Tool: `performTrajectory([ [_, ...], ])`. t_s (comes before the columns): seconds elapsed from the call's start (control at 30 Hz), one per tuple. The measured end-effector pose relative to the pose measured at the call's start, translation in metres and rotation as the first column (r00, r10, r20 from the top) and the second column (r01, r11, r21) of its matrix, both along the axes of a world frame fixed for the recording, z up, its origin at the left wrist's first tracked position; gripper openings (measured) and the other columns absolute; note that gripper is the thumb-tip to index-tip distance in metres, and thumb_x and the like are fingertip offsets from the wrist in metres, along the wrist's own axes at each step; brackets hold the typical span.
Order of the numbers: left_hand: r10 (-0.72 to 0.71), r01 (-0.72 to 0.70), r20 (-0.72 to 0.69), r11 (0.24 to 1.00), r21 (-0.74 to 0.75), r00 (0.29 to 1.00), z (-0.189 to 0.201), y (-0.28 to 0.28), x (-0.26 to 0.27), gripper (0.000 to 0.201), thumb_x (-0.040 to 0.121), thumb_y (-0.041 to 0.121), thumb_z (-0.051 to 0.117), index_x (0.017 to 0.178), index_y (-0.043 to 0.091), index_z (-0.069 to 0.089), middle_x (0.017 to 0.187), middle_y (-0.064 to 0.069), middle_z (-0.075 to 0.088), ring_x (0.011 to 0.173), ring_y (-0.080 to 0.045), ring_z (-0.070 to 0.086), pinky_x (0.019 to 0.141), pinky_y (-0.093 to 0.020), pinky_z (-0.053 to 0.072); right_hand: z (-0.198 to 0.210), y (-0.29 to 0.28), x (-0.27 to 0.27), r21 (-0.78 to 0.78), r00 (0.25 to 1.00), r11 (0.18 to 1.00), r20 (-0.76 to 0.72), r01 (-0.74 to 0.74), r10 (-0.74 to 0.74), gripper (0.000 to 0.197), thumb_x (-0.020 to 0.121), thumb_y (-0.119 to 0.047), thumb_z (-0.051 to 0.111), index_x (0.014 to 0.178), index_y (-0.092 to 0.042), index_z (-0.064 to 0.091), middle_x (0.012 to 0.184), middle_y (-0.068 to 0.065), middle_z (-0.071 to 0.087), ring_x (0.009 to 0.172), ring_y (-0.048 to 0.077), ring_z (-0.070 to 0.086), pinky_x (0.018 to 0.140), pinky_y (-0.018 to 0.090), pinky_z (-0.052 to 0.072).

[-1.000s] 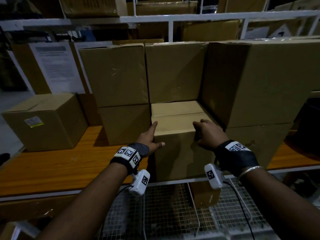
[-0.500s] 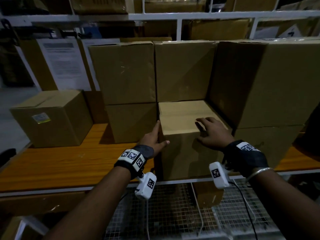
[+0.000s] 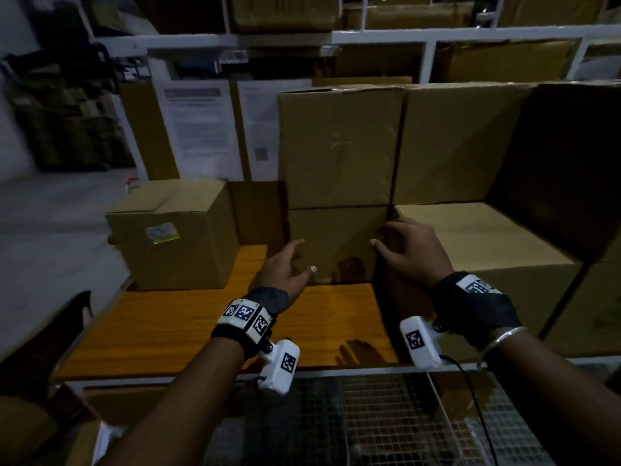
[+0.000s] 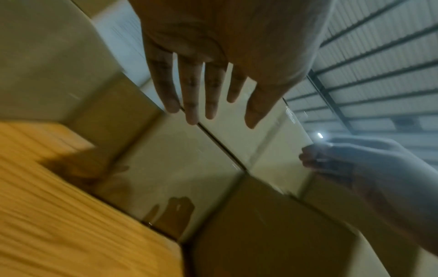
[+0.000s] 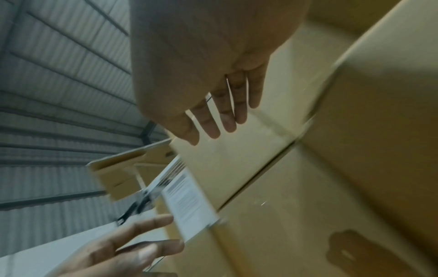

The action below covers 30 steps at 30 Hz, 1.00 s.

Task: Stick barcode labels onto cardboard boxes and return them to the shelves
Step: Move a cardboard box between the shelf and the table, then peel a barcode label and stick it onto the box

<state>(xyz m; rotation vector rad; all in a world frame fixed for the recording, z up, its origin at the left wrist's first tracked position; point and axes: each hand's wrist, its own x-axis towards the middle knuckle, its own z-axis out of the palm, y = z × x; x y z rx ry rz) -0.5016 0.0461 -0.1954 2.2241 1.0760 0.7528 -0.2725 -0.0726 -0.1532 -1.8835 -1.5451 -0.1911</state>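
- Shelving [image 3: 470, 33] of white metal is carrying a wooden shelf board [image 3: 188, 324], and cardboard boxes are filling most of that board.
- Large dark box [image 3: 571, 169] is standing at the far right, stacked on another and towering over its neighbours.
- Two tall boxes are sitting side by side on the upper tier, the left one [image 3: 339, 146] touching the right one [image 3: 450, 146].
- Low box [image 3: 484, 237] is sitting on the board under the right tall box, wedged between the dark box and a second low box [image 3: 336, 243]; this is the task's box, already on the shelf.
- Separate box [image 3: 174, 233] is standing apart at the left end of the board, wearing a small label [image 3: 161, 233] on its front face.
- Printed sheets [image 3: 198, 122] are hanging on the panels behind the boxes.
- Wire mesh [image 3: 386, 418] is showing below the board's front edge.
- Right hand [image 3: 413, 253] is resting at the near left corner of the low box, fingers loosely bent and clasping nothing; whether they are touching the cardboard I cannot tell.
- Left hand [image 3: 285, 267] is hovering in front of the second low box, fingers straight and spread, holding nothing, as the left wrist view [image 4: 213, 61] is also showing.
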Motion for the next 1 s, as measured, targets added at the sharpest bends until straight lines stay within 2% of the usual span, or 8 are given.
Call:
performTrajectory([
  [0.13, 0.087, -0.083, 0.072, 0.995, -0.049, 0.994, -0.008, 0.041, -0.072, 0.050, 0.090, 0.037, 0.065, 0.136, 0.032, 0.046, 0.124, 0.006, 0.061, 0.101, -0.018, 0.064, 0.085, -0.044, 0.056, -0.010, 0.048, -0.069, 0.008, 0.997, 0.997, -0.020, -0.081, 0.081, 0.031, 0.091, -0.036, 0.070, 0.108, -0.010, 0.073, 0.101, 0.006, 0.072, 0.093, 0.022, 0.067, 0.076, 0.040, 0.057],
  [0.23, 0.150, -0.141, 0.091, 0.985, -0.098, 0.985, -0.011, 0.068, -0.118, 0.046, 0.090, 0.031, 0.066, 0.133, 0.030, 0.050, 0.118, 0.010, 0.059, 0.102, -0.016, 0.063, 0.087, -0.041, 0.055, -0.019, 0.083, -0.111, -0.052, 0.990, 0.990, -0.061, -0.128, 0.124, 0.027, 0.091, -0.038, 0.068, 0.105, -0.015, 0.074, 0.100, 0.002, 0.073, 0.090, 0.018, 0.067, 0.074, 0.038, 0.056],
  [0.33, 0.214, -0.206, 0.078, 0.973, -0.105, 0.974, -0.014, 0.098, -0.156, 0.044, 0.089, 0.034, 0.067, 0.131, 0.027, 0.053, 0.121, 0.002, 0.065, 0.106, -0.022, 0.063, 0.092, -0.045, 0.053, -0.021, 0.115, -0.145, -0.129, 0.987, 0.979, -0.057, -0.158, 0.152, 0.027, 0.094, -0.038, 0.066, 0.106, -0.015, 0.073, 0.100, 0.002, 0.073, 0.083, 0.018, 0.065, 0.071, 0.039, 0.057],
  [0.43, 0.287, -0.278, 0.068, 0.953, -0.120, 0.955, -0.018, 0.126, -0.182, 0.046, 0.090, 0.035, 0.067, 0.132, 0.027, 0.052, 0.124, 0.000, 0.064, 0.112, -0.025, 0.061, 0.094, -0.043, 0.051, -0.022, 0.147, -0.170, -0.177, 0.974, 0.960, -0.100, -0.217, 0.202, 0.027, 0.095, -0.037, 0.066, 0.111, -0.015, 0.071, 0.105, 0.001, 0.072, 0.091, 0.016, 0.065, 0.078, 0.040, 0.058],
  [0.5, 0.312, -0.300, 0.083, 0.945, -0.132, 0.946, -0.020, 0.142, -0.193, 0.044, 0.090, 0.030, 0.067, 0.131, 0.023, 0.053, 0.123, -0.002, 0.063, 0.111, -0.023, 0.061, 0.092, -0.037, 0.050, -0.025, 0.169, -0.180, -0.194, 0.962, 0.945, -0.131, -0.262, 0.240, 0.030, 0.094, -0.036, 0.067, 0.114, -0.014, 0.070, 0.108, 0.001, 0.072, 0.096, 0.016, 0.066, 0.082, 0.041, 0.058],
  [0.6, 0.339, -0.327, 0.081, 0.935, -0.135, 0.937, -0.025, 0.167, -0.204, 0.042, 0.090, 0.028, 0.068, 0.129, 0.023, 0.055, 0.121, -0.003, 0.064, 0.110, -0.024, 0.062, 0.089, -0.037, 0.051, -0.029, 0.207, -0.189, -0.213, 0.952, 0.930, -0.129, -0.301, 0.279, 0.030, 0.094, -0.037, 0.068, 0.115, -0.016, 0.071, 0.110, 0.002, 0.072, 0.099, 0.017, 0.067, 0.085, 0.045, 0.057],
  [0.77, 0.431, -0.429, -0.002, 0.899, -0.085, 0.902, -0.025, 0.202, -0.214, 0.040, 0.091, 0.026, 0.067, 0.129, 0.018, 0.057, 0.124, -0.004, 0.064, 0.111, -0.025, 0.061, 0.085, -0.027, 0.043, -0.036, 0.273, -0.194, -0.237, 0.925, 0.897, -0.160, -0.374, 0.343, 0.040, 0.092, -0.040, 0.067, 0.128, -0.023, 0.063, 0.115, 0.002, 0.069, 0.106, 0.018, 0.065, 0.089, 0.046, 0.057],
  [1.0, 0.597, -0.602, -0.122, 0.799, -0.001, 0.793, -0.018, 0.263, -0.217, 0.048, 0.085, 0.029, 0.072, 0.129, 0.015, 0.055, 0.130, -0.013, 0.059, 0.117, -0.034, 0.056, 0.096, -0.044, 0.048, -0.045, 0.354, -0.195, -0.172, 0.896, 0.888, -0.213, -0.427, 0.390, 0.063, 0.086, -0.050, 0.070, 0.143, -0.038, 0.046, 0.127, 0.007, 0.056, 0.115, 0.029, 0.058, 0.092, 0.047, 0.054],
])
